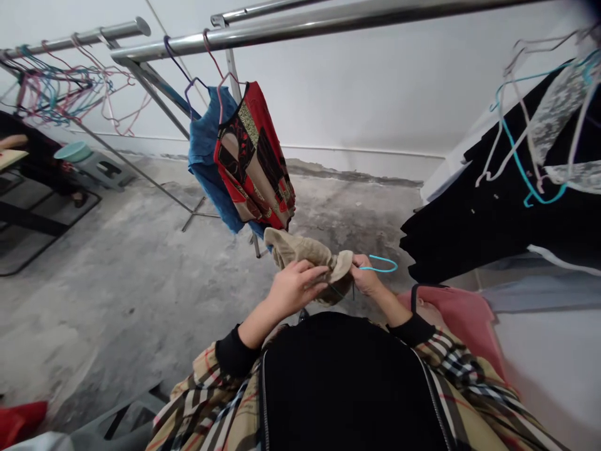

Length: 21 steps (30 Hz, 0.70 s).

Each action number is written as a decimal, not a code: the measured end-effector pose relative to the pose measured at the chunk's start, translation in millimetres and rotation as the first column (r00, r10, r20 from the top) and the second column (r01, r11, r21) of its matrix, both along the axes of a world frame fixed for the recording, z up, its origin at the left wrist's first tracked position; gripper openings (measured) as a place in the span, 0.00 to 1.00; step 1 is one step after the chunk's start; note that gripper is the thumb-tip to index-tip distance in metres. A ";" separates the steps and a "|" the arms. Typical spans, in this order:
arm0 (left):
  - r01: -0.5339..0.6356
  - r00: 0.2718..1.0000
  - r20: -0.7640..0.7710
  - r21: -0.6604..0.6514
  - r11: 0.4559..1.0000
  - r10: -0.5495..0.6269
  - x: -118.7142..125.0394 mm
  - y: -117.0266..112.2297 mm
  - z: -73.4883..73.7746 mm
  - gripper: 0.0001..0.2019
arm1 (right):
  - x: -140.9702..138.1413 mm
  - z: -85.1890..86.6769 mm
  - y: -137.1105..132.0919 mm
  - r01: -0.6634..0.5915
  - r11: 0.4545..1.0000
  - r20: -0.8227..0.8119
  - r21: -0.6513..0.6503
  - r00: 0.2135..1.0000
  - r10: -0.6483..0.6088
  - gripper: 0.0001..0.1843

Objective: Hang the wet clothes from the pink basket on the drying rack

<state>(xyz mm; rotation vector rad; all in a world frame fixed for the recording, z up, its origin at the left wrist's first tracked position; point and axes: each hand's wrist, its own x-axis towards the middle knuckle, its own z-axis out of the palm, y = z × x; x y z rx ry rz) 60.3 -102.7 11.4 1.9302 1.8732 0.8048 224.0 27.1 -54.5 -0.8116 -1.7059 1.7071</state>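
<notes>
I judge the beige garment (300, 247) light and floppy, best held by its collar (342, 265), left hand (299, 287) pinching cloth, right hand (367, 277) the blue hanger (385, 270).

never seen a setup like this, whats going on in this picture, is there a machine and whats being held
There is no machine: these are a person's own bare hands, seen by a head-worn camera looking forward and down. It gives the only view here.

The left hand is on a beige, soft-looking fabric garment. The right hand is at its edge, closed where the hook of a bright blue hanger sticks out.

Ahead, a blue garment and a red patterned garment hang from a shiny metal rail above a grey, stained floor. On the right are black clothing and pink cloth; what supports them is hard to tell.
</notes>
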 end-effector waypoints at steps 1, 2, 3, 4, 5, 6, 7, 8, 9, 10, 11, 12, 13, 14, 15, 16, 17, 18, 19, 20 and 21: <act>-0.041 0.995 -0.084 0.082 0.996 0.048 -6.4 -0.9 6.8 0.17 | 2.7 2.6 0.9 -0.016 1.000 0.004 0.018 1.000 0.016 0.18; -0.074 0.983 -0.152 0.168 0.983 0.100 -12.4 -0.9 13.1 0.16 | 5.0 5.7 1.9 -0.040 0.998 0.006 0.037 0.999 0.040 0.17; -0.094 0.967 -0.210 0.241 0.966 0.146 -17.8 -0.2 18.5 0.15 | 6.7 9.2 3.0 -0.071 0.996 0.009 0.062 0.997 0.071 0.17; -0.098 0.948 -0.264 0.286 0.953 0.177 -22.6 1.1 22.7 0.15 | 7.8 12.9 4.2 -0.106 0.990 0.016 0.092 0.994 0.105 0.17; -0.079 0.931 -0.320 0.299 0.951 0.178 -26.8 2.7 25.5 0.14 | 8.3 16.9 5.5 -0.139 0.982 0.027 0.130 0.990 0.137 0.17; -0.046 0.915 -0.373 0.283 0.958 0.154 -30.2 4.2 27.1 0.14 | 8.5 20.9 6.8 -0.169 0.971 0.041 0.169 0.986 0.164 0.17; -0.008 0.901 -0.419 0.251 0.968 0.116 -33.0 5.3 27.6 0.13 | 8.3 25.0 8.3 -0.188 0.961 0.052 0.204 0.982 0.181 0.16; 0.021 0.886 -0.457 0.215 0.976 0.081 -35.0 5.8 27.4 0.13 | 8.1 29.0 9.9 -0.199 0.952 0.057 0.233 0.980 0.191 0.16; 0.035 0.870 -0.489 0.188 0.981 0.063 -36.5 5.4 26.8 0.13 | 8.2 32.7 11.6 -0.199 0.946 0.057 0.256 0.980 0.191 0.15; 0.030 0.852 -0.519 0.180 0.983 0.069 -37.4 4.3 26.2 0.13 | 8.7 36.1 13.5 -0.187 0.944 0.053 0.273 0.982 0.180 0.14; 0.009 0.832 -0.546 0.189 0.982 0.097 -38.0 2.4 25.8 0.13 | 9.9 38.8 15.5 -0.166 0.942 0.048 0.292 0.986 0.159 0.13; -0.016 0.810 -0.570 0.213 0.977 0.138 -38.5 0.1 25.9 0.13 | 12.1 40.6 17.6 -0.135 0.939 0.044 0.317 0.991 0.127 0.13; -0.035 0.789 -0.588 0.243 0.969 0.176 -39.0 -2.6 26.6 0.13 | 15.4 40.8 19.9 -0.093 0.932 0.041 0.351 0.996 0.084 0.12; -0.049 0.774 -0.597 0.278 0.959 0.212 -39.8 -5.4 27.9 0.13 | 19.8 39.1 22.4 -0.037 0.922 0.037 0.385 0.999 0.025 0.11; -0.059 0.763 -0.598 0.314 0.948 0.245 -40.8 -8.4 29.7 0.12 | 25.2 34.9 25.1 0.033 0.909 0.032 0.415 0.998 -0.050 0.11; -0.068 0.757 -0.594 0.343 0.937 0.272 -42.0 -11.3 31.8 0.12 | 31.3 27.8 28.0 0.118 0.894 0.025 0.433 0.989 -0.143 0.12; -0.077 0.752 -0.588 0.369 0.926 0.296 -43.4 -14.2 34.3 0.12 | 37.8 17.7 31.1 0.223 0.874 0.017 0.431 0.967 -0.255 0.13; -0.086 0.746 -0.585 0.389 0.917 0.318 -45.0 -17.2 37.0 0.11 | 44.2 4.8 34.2 0.342 0.848 0.014 0.405 0.925 -0.379 0.15; -0.096 0.738 -0.583 0.407 0.909 0.339 -46.5 -20.2 39.7 0.11 | 49.9 -10.3 37.1 0.453 0.817 0.023 0.355 0.870 -0.493 0.17; -0.105 0.729 -0.584 0.421 0.901 0.358 -47.9 -23.2 42.4 0.11 | 54.3 -26.8 39.4 0.553 0.784 0.044 0.282 0.809 -0.586 0.19; -0.112 0.719 -0.585 0.436 0.893 0.375 -49.2 -26.0 44.9 0.10 | 57.0 -43.5 40.7 0.606 0.773 0.079 0.189 0.775 -0.627 0.23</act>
